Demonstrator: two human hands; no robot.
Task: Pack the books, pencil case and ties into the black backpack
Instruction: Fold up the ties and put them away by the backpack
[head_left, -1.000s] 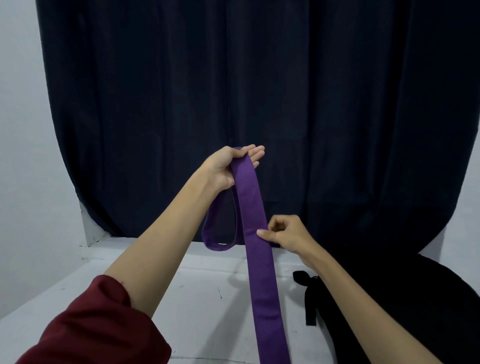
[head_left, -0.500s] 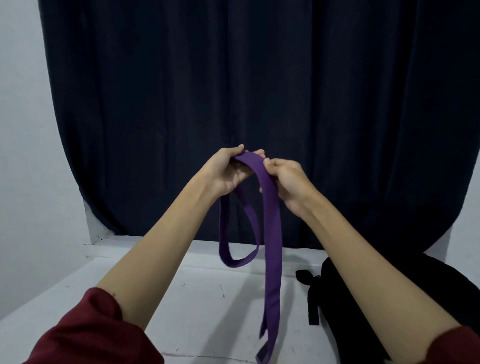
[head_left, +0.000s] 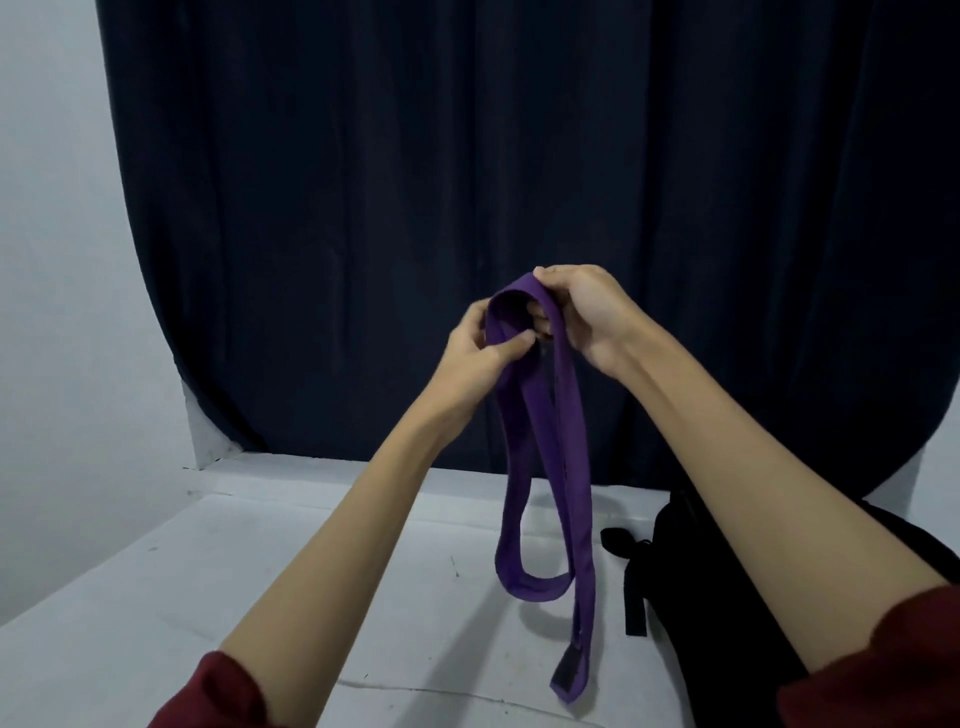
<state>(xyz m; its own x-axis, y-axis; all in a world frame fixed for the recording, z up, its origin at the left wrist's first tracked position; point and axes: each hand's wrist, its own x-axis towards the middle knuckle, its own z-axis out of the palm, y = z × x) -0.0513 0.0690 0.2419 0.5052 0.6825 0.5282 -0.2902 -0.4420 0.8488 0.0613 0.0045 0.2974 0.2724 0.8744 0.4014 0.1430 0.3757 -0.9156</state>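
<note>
Now the right hand (head_left: 582, 317), which pinched lower down a second ago, joins the left hand (head_left: 480, 353) gripping the folded purple tie (head_left: 569, 467) above the table's (head_left: 260, 571) far edge, nearly backpack (head_left: 691, 571)-ready.

Setting: plain indoor room, most likely domestic or a makeshift recording corner; the exact kind cannot be told. Evidence: bare white painted walls (head_left: 47, 260) meeting at a corner on the left; a heavy dark navy curtain (head_left: 467, 182) hanging in folds across the whole back, its lower edge reaching the work surface; a white table (head_left: 208, 571), scuffed and marked, with a seam line near its front edge; a black backpack (head_left: 727, 597) with a loose strap lying at the table's right side. Lighting: dim, even, indoor. Furnishing otherwise sparse.
</note>
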